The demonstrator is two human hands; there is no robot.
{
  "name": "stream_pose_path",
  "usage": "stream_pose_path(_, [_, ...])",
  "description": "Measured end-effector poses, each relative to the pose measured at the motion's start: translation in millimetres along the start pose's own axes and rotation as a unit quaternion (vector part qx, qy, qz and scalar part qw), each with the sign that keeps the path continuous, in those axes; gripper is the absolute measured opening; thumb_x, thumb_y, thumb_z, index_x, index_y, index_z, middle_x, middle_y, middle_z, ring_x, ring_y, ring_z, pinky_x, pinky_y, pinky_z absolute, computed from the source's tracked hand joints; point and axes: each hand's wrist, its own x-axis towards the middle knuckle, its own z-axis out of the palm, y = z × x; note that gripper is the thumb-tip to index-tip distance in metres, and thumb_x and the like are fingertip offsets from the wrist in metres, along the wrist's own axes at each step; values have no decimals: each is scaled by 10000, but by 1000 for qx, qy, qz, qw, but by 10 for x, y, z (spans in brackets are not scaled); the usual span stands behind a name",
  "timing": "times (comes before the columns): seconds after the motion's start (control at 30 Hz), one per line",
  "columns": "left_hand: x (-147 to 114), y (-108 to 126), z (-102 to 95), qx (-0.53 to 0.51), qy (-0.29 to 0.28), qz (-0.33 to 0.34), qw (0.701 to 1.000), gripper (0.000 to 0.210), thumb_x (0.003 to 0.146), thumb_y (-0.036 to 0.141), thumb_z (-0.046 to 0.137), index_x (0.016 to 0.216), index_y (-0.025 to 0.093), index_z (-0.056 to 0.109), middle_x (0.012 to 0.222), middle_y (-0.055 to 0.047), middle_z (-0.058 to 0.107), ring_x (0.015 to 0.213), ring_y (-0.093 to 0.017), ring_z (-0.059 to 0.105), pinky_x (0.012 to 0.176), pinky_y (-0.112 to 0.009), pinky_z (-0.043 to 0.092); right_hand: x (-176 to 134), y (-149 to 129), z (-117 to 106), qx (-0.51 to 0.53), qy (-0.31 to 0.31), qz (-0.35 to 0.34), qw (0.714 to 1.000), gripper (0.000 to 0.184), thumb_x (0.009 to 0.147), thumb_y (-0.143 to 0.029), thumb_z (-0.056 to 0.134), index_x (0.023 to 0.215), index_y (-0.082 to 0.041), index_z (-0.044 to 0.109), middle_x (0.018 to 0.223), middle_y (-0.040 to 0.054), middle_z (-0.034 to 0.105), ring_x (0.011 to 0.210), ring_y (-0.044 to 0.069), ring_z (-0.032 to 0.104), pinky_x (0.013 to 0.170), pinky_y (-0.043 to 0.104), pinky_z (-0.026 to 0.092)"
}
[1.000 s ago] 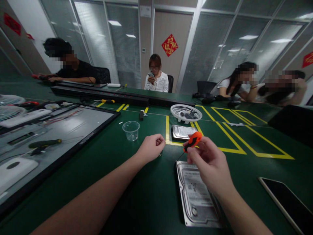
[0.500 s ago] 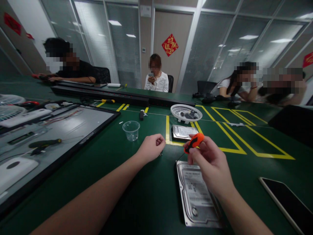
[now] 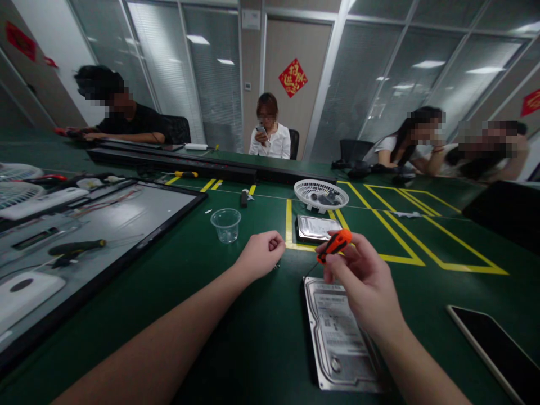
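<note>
Pinches orange-and-black plastic screwdriver (image 3: pixel 336 246) with right hand (image 3: pixel 369 275), at corner of nearer rectangular silver hard drive (image 3: pixel 337 343) on green desk (image 3: pixel 240 337). Curls left hand (image 3: pixel 259 256) closed; cannot tell whether empty. Seems mid-work, with metal cover (image 3: pixel 331 306) still on.

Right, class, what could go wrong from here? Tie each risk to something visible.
1. The right hand holds the orange screwdriver slanting toward a corner of the nearer hard drive; its tip might slip and scratch the casing.
2. The left hand is off that drive, so it could shift under force.
3. Small shiny pieces beside the left hand, outside the clear cup, might get knocked away.
</note>
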Motion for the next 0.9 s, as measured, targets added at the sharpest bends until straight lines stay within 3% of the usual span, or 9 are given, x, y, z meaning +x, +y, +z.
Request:
stream_pose_path(0.2, [-1, 5, -9, -1, -6, -2, 1000, 176, 893, 308, 580, 842, 189, 699, 759, -10, 688, 685, -157, 617, 619, -273, 431, 5, 36, -12, -30, 18, 13, 999, 183, 887, -225, 766, 1008, -206, 629, 651, -36, 605, 545, 112, 556, 536, 244, 448])
stream_pose_path(0.3, [-7, 8, -11, -2, -7, -6, 1000, 181, 893, 314, 580, 848, 188, 702, 764, -12, 690, 684, -158, 615, 610, -272, 426, 15, 31, -3, -24, 19, 6, 1000, 199, 872, -220, 782, 962, -218, 605, 700, -29, 638, 554, 111, 574, 551, 249, 466])
stream_pose_path(0.5, [-8, 12, -8, -3, -3, -2, 1000, 174, 891, 302, 579, 839, 186, 699, 762, -14, 690, 696, -161, 617, 630, -274, 433, 1, -21, 7, -17, 0, 4, 1000, 209, 936, -262, 691, 1132, -244, 620, 985, 43, 710, 587, 124, 593, 553, 288, 502])
stream_pose_path(0.7, [-4, 15, -11, 1, -2, -1, 1000, 169, 889, 292, 581, 839, 184, 700, 760, -14, 689, 687, -158, 615, 619, -271, 425, 13, 27, -2, -31, 12, 16, 999, 205, 883, -227, 762, 1024, -236, 614, 650, -43, 596, 528, 123, 547, 495, 250, 450])
stream_pose_path(0.9, [-5, -8, 0, 1, -3, 4, 1000, 174, 892, 302, 579, 835, 185, 696, 756, -13, 683, 692, -160, 612, 627, -274, 423, 2, -3, 14, -6, 14, 2, 1000, 224, 886, -233, 755, 1047, -247, 600, 827, -7, 664, 567, 116, 587, 537, 262, 528])
